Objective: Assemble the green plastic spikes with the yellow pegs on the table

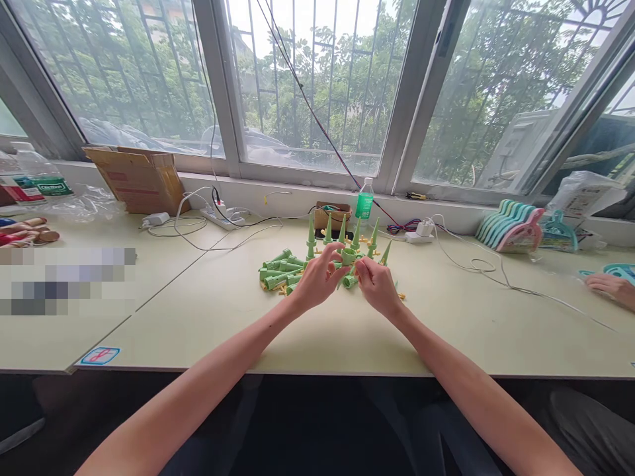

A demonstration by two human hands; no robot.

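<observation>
Over the middle of the table (213, 324), my left hand (320, 277) is closed on a green plastic plant-watering spike (348, 256), its round open end facing me. Close against that spike's right side, my right hand (376, 281) is closed in a pinch; what its fingers hold is hidden. Several more green spikes with yellow valves stand point up behind the hands, among them a standing spike (311, 237). To the left of my left hand lies a pile of loose spikes (275, 279). Small yellow valve pieces (401, 295) lie at the right.
A green-labelled bottle (364, 200) and a small cardboard box (333, 215) stand behind the spikes. White cables (489, 268) cross the right side. Colourful dustpans (513, 227) stand by the window. Another person's hand (612, 287) is at far right. A larger carton (139, 178) sits back left.
</observation>
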